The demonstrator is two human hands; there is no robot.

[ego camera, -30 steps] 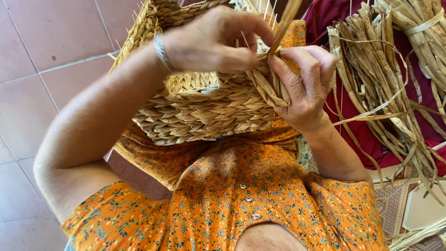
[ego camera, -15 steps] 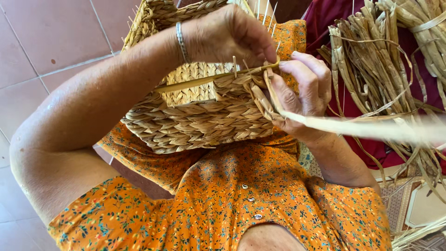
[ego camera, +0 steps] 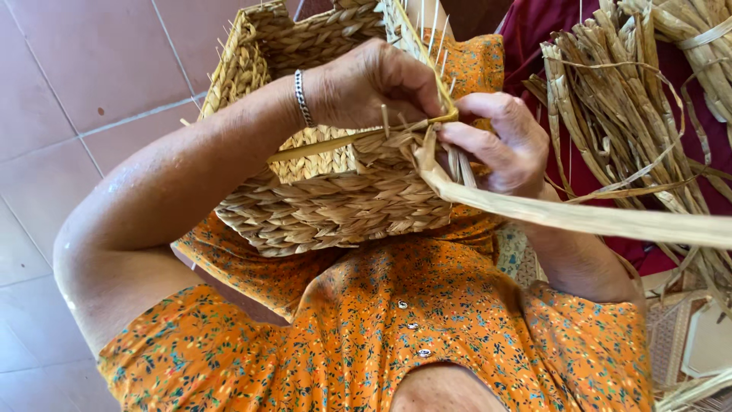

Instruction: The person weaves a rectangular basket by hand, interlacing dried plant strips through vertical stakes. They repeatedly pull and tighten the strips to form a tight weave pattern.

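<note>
On the person's lap, seen from the head camera, a woven basket (ego camera: 335, 191) rests against an orange floral dress (ego camera: 427, 328). Left hand (ego camera: 374, 84) pinches a thin yellow stick (ego camera: 358, 137) at the rim; right hand (ego camera: 499, 141) grips a flat straw strip (ego camera: 595, 220) running rightward. Dried straw bundles (ego camera: 633, 114) lie beside, over red cloth (ego camera: 549, 30).

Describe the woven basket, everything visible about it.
The woven basket is boxy, plaited from pale tan dried-leaf braids in rows, and unfinished: loose stalk ends stick up along its top rim. It lies tilted on the person's lap over orange flowered cloth, opening turned away. The left hand grips its upper edge, the right hand pinches at the rim, where a long flat strand runs off rightward.
</note>
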